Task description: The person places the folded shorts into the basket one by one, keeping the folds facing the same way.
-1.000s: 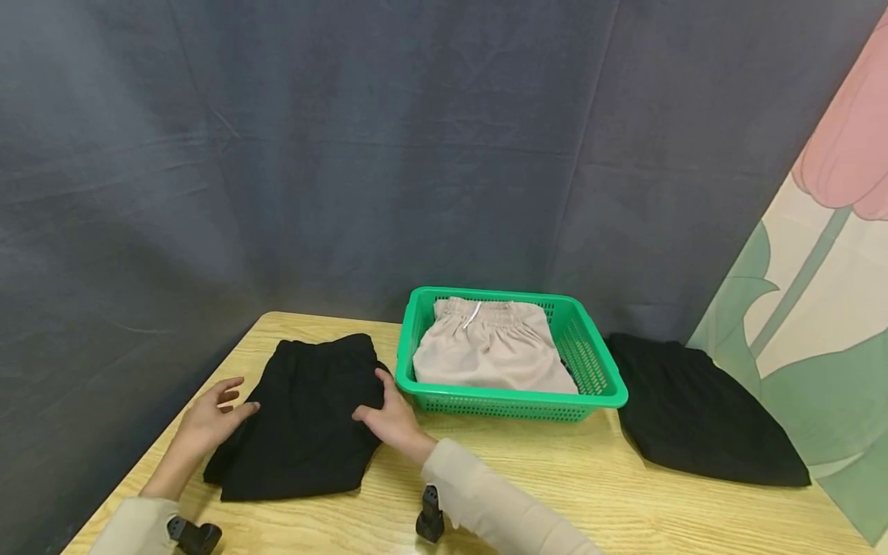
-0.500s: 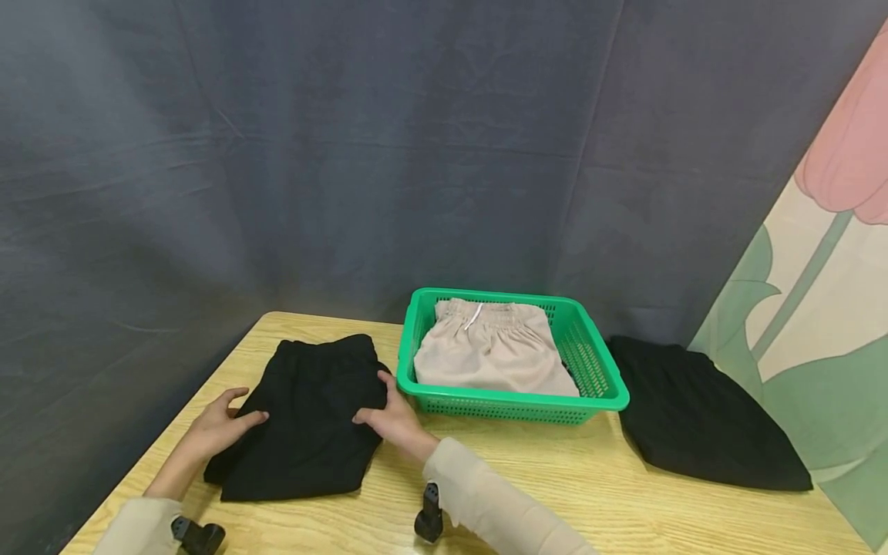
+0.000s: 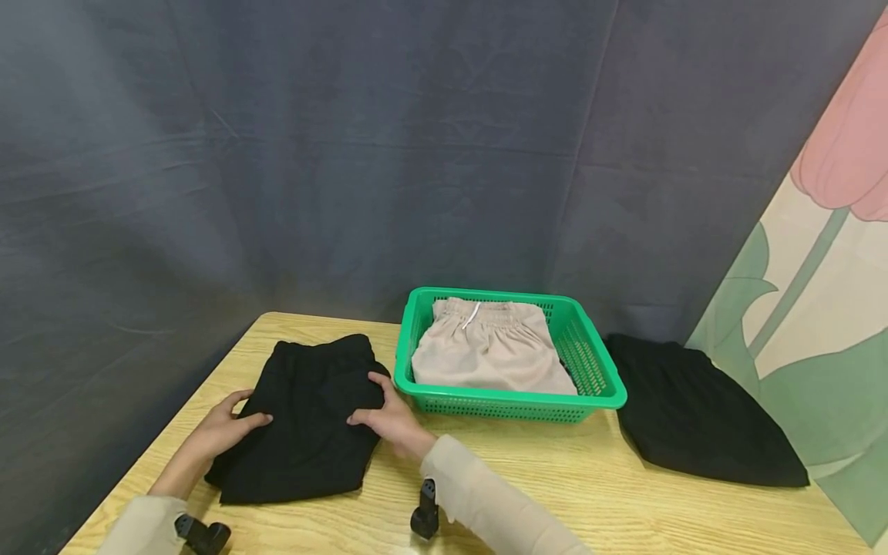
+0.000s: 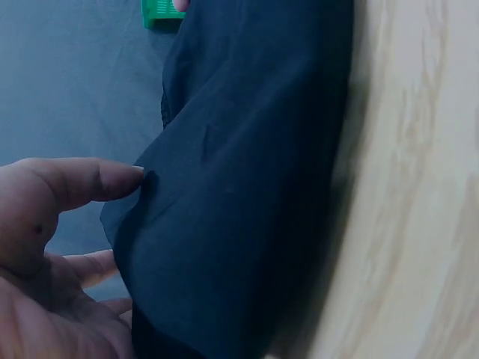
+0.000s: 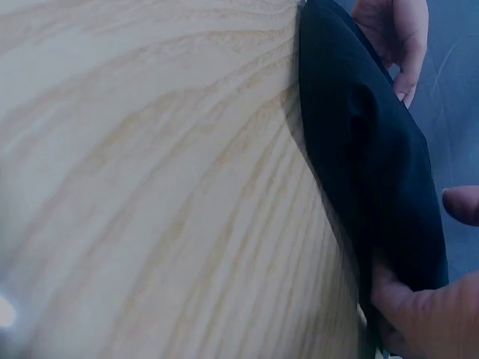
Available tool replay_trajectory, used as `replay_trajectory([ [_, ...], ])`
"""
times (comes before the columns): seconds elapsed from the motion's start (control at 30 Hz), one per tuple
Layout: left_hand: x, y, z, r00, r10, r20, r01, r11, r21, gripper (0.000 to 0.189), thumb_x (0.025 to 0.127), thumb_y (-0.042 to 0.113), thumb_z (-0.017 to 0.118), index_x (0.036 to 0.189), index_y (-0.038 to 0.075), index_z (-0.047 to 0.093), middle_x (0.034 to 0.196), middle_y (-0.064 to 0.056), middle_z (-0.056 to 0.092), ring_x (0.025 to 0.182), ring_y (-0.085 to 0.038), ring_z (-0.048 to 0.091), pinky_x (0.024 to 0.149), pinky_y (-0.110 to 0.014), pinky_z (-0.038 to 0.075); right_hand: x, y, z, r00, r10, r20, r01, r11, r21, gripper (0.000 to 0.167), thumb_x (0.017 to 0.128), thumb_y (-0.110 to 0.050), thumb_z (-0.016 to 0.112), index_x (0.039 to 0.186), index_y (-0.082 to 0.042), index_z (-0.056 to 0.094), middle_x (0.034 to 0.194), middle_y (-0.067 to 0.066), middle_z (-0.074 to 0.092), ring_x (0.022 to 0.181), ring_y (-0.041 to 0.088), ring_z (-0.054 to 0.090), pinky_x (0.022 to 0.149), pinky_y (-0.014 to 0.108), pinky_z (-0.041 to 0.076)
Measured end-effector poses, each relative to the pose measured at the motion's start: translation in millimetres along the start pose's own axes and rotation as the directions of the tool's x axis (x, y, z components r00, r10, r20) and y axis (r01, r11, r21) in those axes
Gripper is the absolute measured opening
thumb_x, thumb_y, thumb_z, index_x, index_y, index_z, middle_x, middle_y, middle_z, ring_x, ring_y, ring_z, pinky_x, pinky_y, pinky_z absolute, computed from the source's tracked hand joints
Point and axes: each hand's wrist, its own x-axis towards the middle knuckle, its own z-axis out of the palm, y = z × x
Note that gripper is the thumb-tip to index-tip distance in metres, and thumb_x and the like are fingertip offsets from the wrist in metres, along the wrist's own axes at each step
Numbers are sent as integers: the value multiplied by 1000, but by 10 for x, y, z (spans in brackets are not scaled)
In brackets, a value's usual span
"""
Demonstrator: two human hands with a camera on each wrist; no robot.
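Note:
Folded black pants (image 3: 305,424) lie on the table at the left, waistband at the far side. My left hand (image 3: 218,432) is at their left edge, its thumb stretched over the cloth. In the left wrist view that thumb (image 4: 112,179) meets the edge of the cloth, with the other fingers partly hidden behind it. My right hand (image 3: 391,420) is at the right edge, thumb and index finger spread. In the right wrist view one digit (image 5: 397,295) presses against the cloth while another (image 5: 460,206) stands apart from it.
Just right of my right hand stands a green plastic basket (image 3: 513,397) holding folded beige pants (image 3: 492,347) with a white drawstring. Another folded black garment (image 3: 701,416) lies right of the basket. A dark curtain (image 3: 416,154) hangs behind the wooden table (image 3: 555,478).
My left hand has shifted slightly right and nearer, its thumb further over the black pants. My right hand has moved slightly left. The basket and other garments have stayed in place.

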Motion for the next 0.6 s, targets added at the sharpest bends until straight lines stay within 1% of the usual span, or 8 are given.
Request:
replay_trajectory([
  [0.1, 5, -16, 4, 1000, 6, 2, -6, 999, -49, 80, 88, 14, 67, 146, -11, 18, 115, -36, 53, 89, -35, 63, 75, -47, 52, 13, -1, 11, 1000, 7, 1, -7, 1000, 23, 81, 73, 2, 76, 144, -19, 43, 143, 20, 38, 125, 35, 43, 101, 46, 39],
  [0.2, 4, -36, 2, 1000, 8, 16, -6, 994, -107, 86, 82, 5, 71, 147, -9, 17, 113, -34, 55, 86, -34, 64, 73, -46, 52, 27, 4, 32, 1000, -1, -13, 1, 1000, 17, 81, 71, 8, 75, 143, -17, 45, 142, 19, 39, 123, 35, 45, 98, 45, 42],
  [0.33, -14, -68, -5, 997, 18, 75, -4, 981, -196, 92, 79, -1, 70, 150, -6, 12, 109, -26, 59, 83, -32, 65, 71, -44, 53, 39, 15, 57, 999, -2, -35, 2, 1000, -1, 81, 69, 10, 75, 140, -16, 49, 139, 18, 42, 121, 35, 47, 96, 45, 43],
  [0.4, -25, -77, -7, 993, 40, 110, -14, 975, -221, 93, 79, -1, 69, 150, -5, 8, 112, -26, 57, 84, -31, 65, 71, -43, 53, 42, 13, 58, 1000, -2, -28, 2, 1000, 2, 80, 69, 10, 75, 140, -17, 50, 139, 17, 42, 121, 34, 47, 96, 45, 42],
  [0.47, -35, -81, -3, 988, 64, 140, -29, 969, -244, 97, 78, -2, 67, 151, -2, 4, 116, -29, 54, 85, -31, 64, 72, -42, 52, 46, 9, 53, 1000, -6, -4, 6, 1000, 7, 78, 70, 10, 75, 139, -17, 50, 140, 17, 42, 121, 33, 46, 98, 46, 41],
  [0.53, -40, -80, 6, 984, 87, 153, -44, 964, -263, 101, 78, -3, 67, 153, 2, 0, 125, -32, 46, 86, -29, 64, 72, -39, 52, 47, 3, 47, 1000, -7, 27, 7, 1000, 11, 75, 72, 7, 75, 139, -17, 50, 140, 15, 41, 121, 32, 46, 99, 46, 40],
  [0.6, -42, -83, 14, 980, 115, 165, -64, 955, -288, 105, 77, -5, 66, 154, 7, -4, 132, -36, 37, 87, -30, 63, 72, -39, 52, 56, 14, 44, 998, -11, 55, 10, 1000, 9, 71, 75, 4, 76, 139, -16, 50, 139, 14, 42, 120, 31, 46, 99, 46, 40],
])
